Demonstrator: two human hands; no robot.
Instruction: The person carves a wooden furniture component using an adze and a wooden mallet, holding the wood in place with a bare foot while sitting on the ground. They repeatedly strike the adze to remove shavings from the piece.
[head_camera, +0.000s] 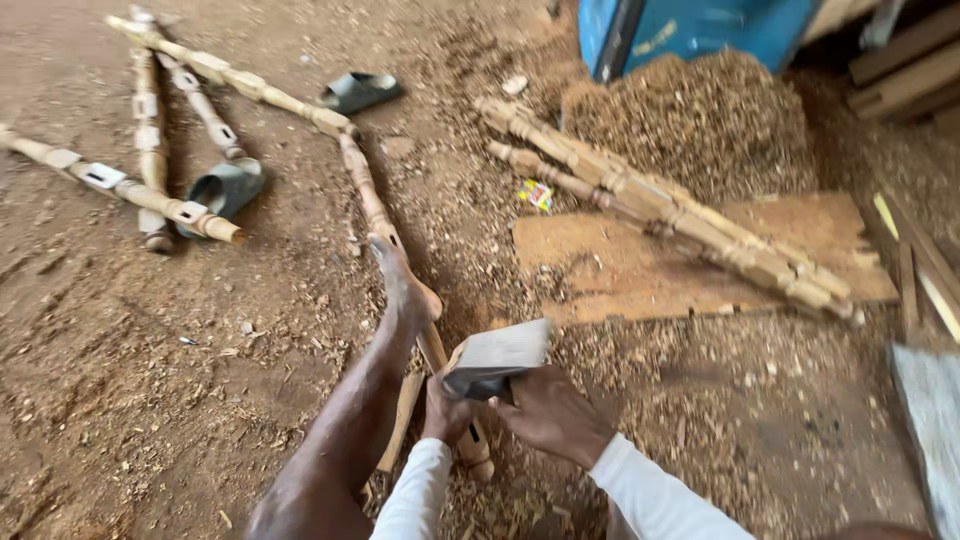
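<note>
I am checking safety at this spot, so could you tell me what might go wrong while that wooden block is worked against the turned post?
1. The bare foot pins the turned post close to the wooden block, so a slip could hurt it.
2. Left hand and right hand crowd the block; fingers might get pinched.
3. Loose wood shavings could make footing unsteady.

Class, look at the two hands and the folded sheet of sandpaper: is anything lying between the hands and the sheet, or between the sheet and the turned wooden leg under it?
Nothing visible. Both the left hand and right hand already grip the sandpaper, which sits directly over the leg; whether they touch is hidden.
</note>
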